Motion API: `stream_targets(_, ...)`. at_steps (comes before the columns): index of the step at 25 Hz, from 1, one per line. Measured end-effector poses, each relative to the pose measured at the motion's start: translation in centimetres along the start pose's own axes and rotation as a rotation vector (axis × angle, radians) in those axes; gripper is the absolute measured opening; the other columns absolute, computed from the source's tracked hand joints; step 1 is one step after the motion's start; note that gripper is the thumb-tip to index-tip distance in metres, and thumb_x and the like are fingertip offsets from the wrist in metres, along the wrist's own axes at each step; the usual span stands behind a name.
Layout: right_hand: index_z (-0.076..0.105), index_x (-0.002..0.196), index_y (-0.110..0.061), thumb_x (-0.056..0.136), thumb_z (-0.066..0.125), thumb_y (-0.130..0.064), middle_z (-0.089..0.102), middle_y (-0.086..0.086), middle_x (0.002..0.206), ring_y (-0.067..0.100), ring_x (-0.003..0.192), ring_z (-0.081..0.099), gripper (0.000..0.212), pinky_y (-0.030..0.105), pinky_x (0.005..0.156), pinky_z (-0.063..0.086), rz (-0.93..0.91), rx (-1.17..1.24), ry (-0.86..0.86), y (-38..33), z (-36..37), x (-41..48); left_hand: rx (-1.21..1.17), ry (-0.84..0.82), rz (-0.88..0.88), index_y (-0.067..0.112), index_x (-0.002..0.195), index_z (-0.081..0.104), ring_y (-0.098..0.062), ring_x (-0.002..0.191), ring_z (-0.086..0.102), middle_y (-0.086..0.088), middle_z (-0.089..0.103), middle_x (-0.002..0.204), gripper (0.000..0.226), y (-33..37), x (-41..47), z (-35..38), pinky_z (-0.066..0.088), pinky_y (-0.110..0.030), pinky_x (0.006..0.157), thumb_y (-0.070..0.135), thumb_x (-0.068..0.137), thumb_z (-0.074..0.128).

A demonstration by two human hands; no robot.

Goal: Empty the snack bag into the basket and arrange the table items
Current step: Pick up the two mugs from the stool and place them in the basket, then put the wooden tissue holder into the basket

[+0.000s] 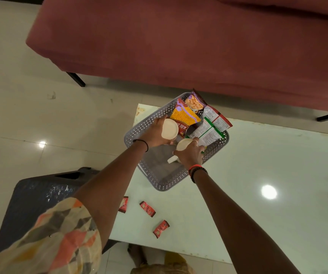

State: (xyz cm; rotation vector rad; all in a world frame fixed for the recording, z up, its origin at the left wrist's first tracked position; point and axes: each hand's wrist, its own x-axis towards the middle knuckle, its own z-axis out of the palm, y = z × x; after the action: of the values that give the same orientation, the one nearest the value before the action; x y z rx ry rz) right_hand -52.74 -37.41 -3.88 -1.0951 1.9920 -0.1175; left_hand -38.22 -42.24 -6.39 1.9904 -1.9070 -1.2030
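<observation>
Nearest to the camera, a loose sleeve with a pattern of orange, grey and cream patches (60, 240) covers the upper left arm. Both forearms reach forward over the pale glass-topped low table (258, 214) to one grey perforated plastic basket (139, 125).

The left hand (155, 133) has a thin black band on the wrist; its fingers are closed around one cream-coloured cup (170, 128), which is tilted so its round mouth faces the camera, above the left part of the basket. The right hand (190, 154), with one ring and red and black bracelets on the wrist, has its fingers wrapped on a second cream-coloured cup (183, 144); a pale handle (172, 160) shows just below the thumb side. The two cups are close to each other, almost touching.

Beyond the fingertips of both hands, the far half of the basket holds the snack packets (198, 119): I can count about five, but they overlap, so the exact number I cannot tell. The part of the basket under the wrists is bare.

Behind the wrists, on the table toward the camera, lie three small red sachets (147, 208), apart from each other.

One dark red sofa (179, 46) stands past the table, and one dark stool (30, 204) is under the left arm.
</observation>
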Motion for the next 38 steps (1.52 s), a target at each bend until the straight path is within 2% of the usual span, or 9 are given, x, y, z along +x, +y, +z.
stream_targets(7, 0.014, 0.147, -0.009, 0.072, 0.081, -0.027, 0.024, 0.028, 0.143, 0.048, 0.128, 0.037, 0.103, 0.052, 0.108, 0.037, 0.007, -0.008, -0.034, -0.3, 0.0, 0.2, -0.132, 0.079, 0.012, 0.010, 0.146, 0.023, -0.030, 0.139, 0.030, -0.015, 0.029, 0.150, 0.092, -0.7, -2.9, -1.5, 0.030, -0.042, 0.112, 0.020, 0.072, 0.079)
stream_targets(13, 0.005, 0.151, -0.011, 0.076, 0.078, -0.026, 0.018, 0.027, 0.147, 0.046, 0.136, 0.025, 0.105, 0.051, 0.114, 0.027, -0.006, -0.102, -0.007, -0.6, -0.9, -1.6, -0.229, 0.370, -0.061, 0.010, 0.137, 0.039, -0.029, 0.128, 0.041, -0.012, 0.042, 0.139, 0.063, -1.5, -9.7, -2.0, 0.039, -0.039, 0.107, 0.021, 0.082, 0.068)
stream_targets(18, 0.017, 0.149, -0.005, 0.085, 0.062, -0.013, 0.017, 0.026, 0.150, 0.043, 0.139, 0.019, 0.079, 0.047, 0.115, 0.022, -0.212, -0.078, 0.146, -1.6, -0.2, -5.1, -0.305, 0.597, -0.180, 0.010, 0.131, 0.044, -0.026, 0.123, 0.046, -0.010, 0.044, 0.135, 0.044, -2.9, -16.8, -2.1, 0.035, -0.024, 0.101, 0.015, 0.088, 0.057)
stream_targets(20, 0.029, 0.143, 0.001, 0.086, 0.053, -0.007, 0.021, 0.027, 0.149, 0.042, 0.138, 0.022, 0.063, 0.045, 0.115, 0.022, -0.322, -0.050, 0.191, -2.4, 1.1, -7.2, -0.344, 0.688, -0.254, 0.012, 0.130, 0.044, -0.023, 0.124, 0.045, -0.008, 0.042, 0.136, 0.041, -3.9, -20.0, -2.2, 0.033, -0.020, 0.097, 0.014, 0.090, 0.052)
stream_targets(24, 0.045, 0.128, 0.007, 0.087, 0.050, -0.003, 0.039, 0.025, 0.138, 0.039, 0.128, 0.037, 0.042, 0.039, 0.108, 0.031, -0.569, -0.071, 0.056, -3.5, 5.8, -13.2, -0.339, 0.836, -0.450, 0.017, 0.130, 0.045, -0.019, 0.125, 0.045, -0.006, 0.042, 0.138, 0.043, -7.4, -27.2, -1.8, 0.036, -0.020, 0.095, 0.001, 0.090, 0.047)
stream_targets(27, 0.044, 0.131, -0.001, 0.090, 0.056, -0.012, 0.044, 0.017, 0.133, 0.031, 0.124, 0.044, 0.045, 0.032, 0.104, 0.040, -0.634, -0.032, -0.213, -2.6, 10.3, -18.9, -0.228, 0.724, -0.501, 0.021, 0.132, 0.046, -0.021, 0.134, 0.039, -0.002, 0.038, 0.146, 0.061, -11.6, -32.3, -1.3, 0.040, -0.030, 0.104, -0.015, 0.083, 0.041)
stream_targets(30, 0.036, 0.139, -0.010, 0.083, 0.067, -0.034, 0.042, 0.012, 0.139, 0.027, 0.127, 0.043, 0.069, 0.037, 0.100, 0.049, -0.550, -0.110, -0.497, -0.5, 15.0, -23.5, -0.015, 0.395, -0.423, 0.026, 0.140, 0.038, -0.024, 0.140, 0.033, 0.000, 0.033, 0.152, 0.065, -16.5, -36.0, -1.5, 0.031, -0.046, 0.115, -0.008, 0.086, 0.047)
stream_targets(34, 0.037, 0.137, -0.008, 0.077, 0.072, -0.047, 0.048, 0.013, 0.134, 0.026, 0.121, 0.050, 0.080, 0.033, 0.094, 0.050, -0.601, -0.320, -0.542, 2.1, 19.8, -26.7, 0.296, 0.020, -0.275, 0.025, 0.148, 0.024, -0.022, 0.147, 0.019, 0.000, 0.025, 0.157, 0.075, -22.0, -38.9, -1.8, 0.015, -0.041, 0.121, -0.008, 0.085, 0.049)
stream_targets(38, 0.044, 0.129, -0.010, 0.075, 0.075, -0.045, 0.049, 0.011, 0.132, 0.028, 0.120, 0.051, 0.072, 0.039, 0.098, 0.050, -0.579, -0.409, -0.522, 3.0, 22.8, -28.1, 0.375, 0.020, -0.165, 0.023, 0.142, 0.035, -0.021, 0.144, 0.027, -0.001, 0.033, 0.153, 0.055, -23.5, -37.7, -2.4, 0.013, -0.037, 0.120, 0.021, 0.091, 0.057)
